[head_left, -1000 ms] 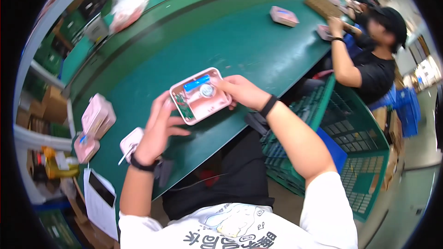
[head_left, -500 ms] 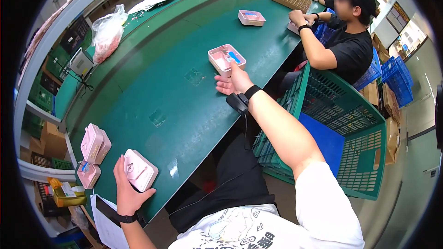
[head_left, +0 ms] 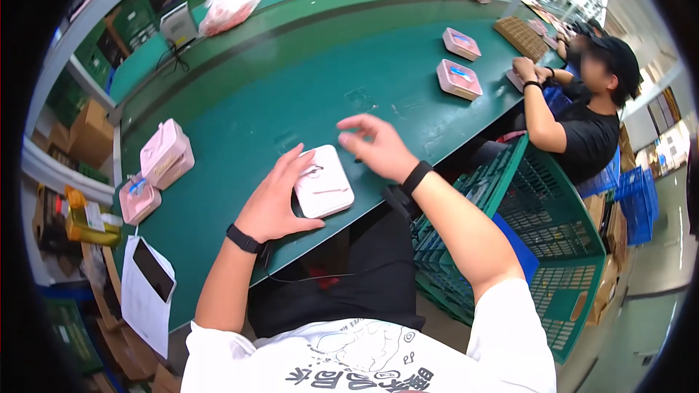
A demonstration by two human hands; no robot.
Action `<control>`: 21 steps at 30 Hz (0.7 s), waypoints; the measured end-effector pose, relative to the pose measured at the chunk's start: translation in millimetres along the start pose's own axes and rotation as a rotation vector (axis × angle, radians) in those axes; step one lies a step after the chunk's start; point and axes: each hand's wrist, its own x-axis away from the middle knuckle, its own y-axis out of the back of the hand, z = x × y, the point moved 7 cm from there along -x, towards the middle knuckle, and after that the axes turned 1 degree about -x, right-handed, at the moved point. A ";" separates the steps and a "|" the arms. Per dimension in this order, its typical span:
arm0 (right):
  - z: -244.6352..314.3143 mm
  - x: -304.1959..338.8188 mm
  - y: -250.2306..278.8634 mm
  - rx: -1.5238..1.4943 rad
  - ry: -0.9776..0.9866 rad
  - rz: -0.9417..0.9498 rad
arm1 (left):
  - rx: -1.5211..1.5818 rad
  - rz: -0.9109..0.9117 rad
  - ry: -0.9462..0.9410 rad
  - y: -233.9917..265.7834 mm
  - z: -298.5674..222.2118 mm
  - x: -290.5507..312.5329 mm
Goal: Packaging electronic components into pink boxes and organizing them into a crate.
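My left hand point(head_left: 273, 200) spans the left side of a pale pink lidded box point(head_left: 331, 188), fingers along its upper left and thumb by its near edge. The lid carries a small dark mark and a long recess. My right hand point(head_left: 380, 147) hovers just right of this box, fingers curved and apart, with nothing in it. Further right along the table, an open pink box point(head_left: 460, 78) with a blue item inside stands near a second pink box point(head_left: 461, 44).
On the green table point(head_left: 240, 116), stacked pink boxes point(head_left: 167, 153) and a smaller pink tray point(head_left: 138, 202) stand left. A phone point(head_left: 153, 269) lies on paper. A green crate point(head_left: 561, 247) stands by my right arm. A co-worker point(head_left: 582, 109) sits further right, near a woven brown tray point(head_left: 520, 38).
My right hand has let go of the open pink box and come back toward me. My left hand has brought the lidded box rightward, in front of me. My view has turned.
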 end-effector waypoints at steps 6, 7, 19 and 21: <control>20.6 16.9 -55.8 0.487 0.497 0.180 | 0.096 -0.140 0.136 8.9 34.8 17.1; 25.0 19.2 -56.6 0.499 0.515 0.170 | 0.118 -0.142 0.206 11.2 44.1 21.4; 34.6 31.0 -81.5 0.498 0.578 0.158 | 0.095 -0.343 -0.093 14.0 31.3 22.6; 34.5 27.7 -75.6 0.438 0.470 0.210 | 0.118 -0.292 -0.071 7.5 26.9 22.4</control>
